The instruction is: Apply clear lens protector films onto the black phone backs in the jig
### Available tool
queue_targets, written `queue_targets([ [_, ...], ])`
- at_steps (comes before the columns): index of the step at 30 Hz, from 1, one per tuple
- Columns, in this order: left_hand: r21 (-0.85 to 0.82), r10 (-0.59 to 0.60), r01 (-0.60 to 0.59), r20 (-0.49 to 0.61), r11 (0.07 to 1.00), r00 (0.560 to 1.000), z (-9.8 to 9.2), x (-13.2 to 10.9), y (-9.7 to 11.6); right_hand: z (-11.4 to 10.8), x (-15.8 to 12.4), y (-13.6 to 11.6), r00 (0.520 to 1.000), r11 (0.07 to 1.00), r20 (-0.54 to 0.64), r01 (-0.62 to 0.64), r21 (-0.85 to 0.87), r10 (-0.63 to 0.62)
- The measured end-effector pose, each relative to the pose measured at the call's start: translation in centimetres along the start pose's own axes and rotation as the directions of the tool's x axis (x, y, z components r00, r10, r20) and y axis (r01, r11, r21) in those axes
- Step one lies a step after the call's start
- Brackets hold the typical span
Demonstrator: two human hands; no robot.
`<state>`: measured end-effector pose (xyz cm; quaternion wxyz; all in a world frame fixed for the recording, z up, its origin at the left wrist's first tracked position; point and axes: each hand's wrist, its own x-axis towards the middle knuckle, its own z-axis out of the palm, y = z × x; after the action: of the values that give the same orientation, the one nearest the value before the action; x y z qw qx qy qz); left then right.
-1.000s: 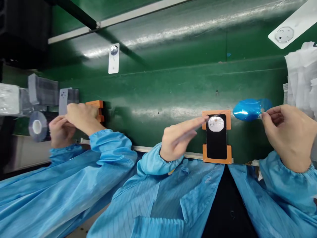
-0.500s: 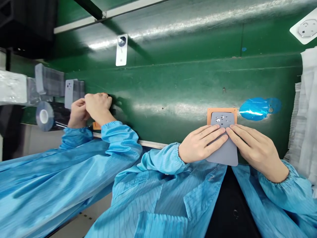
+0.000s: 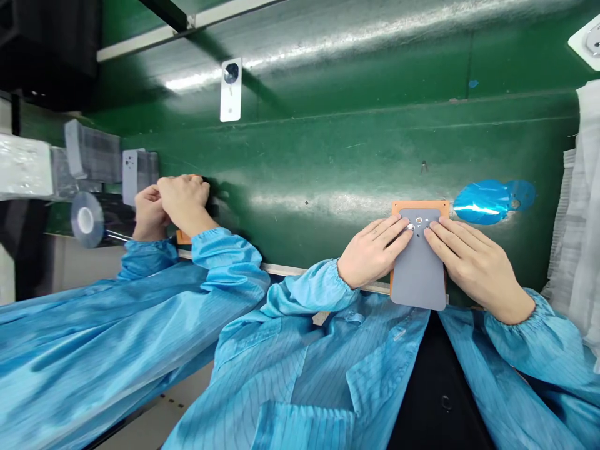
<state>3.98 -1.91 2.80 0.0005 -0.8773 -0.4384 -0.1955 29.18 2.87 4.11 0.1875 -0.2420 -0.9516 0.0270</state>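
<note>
A grey phone back cover with camera holes at its far end lies over an orange tray-like fixture. Its near end reaches the table's front edge. My left hand rests flat on the cover's left side, fingers stretched out and tips beside the camera holes. From the other side, my right hand presses its extended fingers on the cover, tips close to the holes. Neither hand wraps round anything. Most of the fixture is hidden under the cover and my hands.
Blue film lies right of the fixture. A white phone-back-shaped plate stands farther off. At left, a co-worker's hands work near a tape roll and stacked grey covers. White cloth hangs at right.
Both my hands have slid farther up the cover, towards the camera holes, and the left fingers have drawn back leftward. More of the cover's lower middle now shows.
</note>
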Motion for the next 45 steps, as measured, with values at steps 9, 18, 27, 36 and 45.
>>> queue_targets([
  [9,-0.001,-0.04,0.04,0.134,0.999,0.99,0.7,-1.0,0.8,1.3,-0.4,-1.1,0.992,0.998,0.119,-0.044,-0.035,0.048],
  [18,-0.044,-0.142,0.156,0.231,0.987,0.963,-0.2,-1.9,2.5,0.7,-1.7,-2.3,0.986,0.993,0.144,-0.1,0.069,0.089],
  [27,0.069,-0.106,0.093,0.218,0.993,0.97,-0.5,-1.8,2.9,1.0,-2.7,-3.1,0.993,0.998,0.102,-0.063,0.03,0.059],
  [36,-0.167,-0.05,0.102,0.292,0.981,0.955,-0.9,-2.5,0.1,1.7,-3.1,-3.3,0.989,0.98,0.052,-0.142,0.143,0.136],
  [45,-0.729,-0.347,0.125,-0.162,0.673,0.924,-0.4,3.6,-0.2,0.4,-2.3,-1.0,0.813,0.316,-0.061,-0.154,0.936,0.579],
])
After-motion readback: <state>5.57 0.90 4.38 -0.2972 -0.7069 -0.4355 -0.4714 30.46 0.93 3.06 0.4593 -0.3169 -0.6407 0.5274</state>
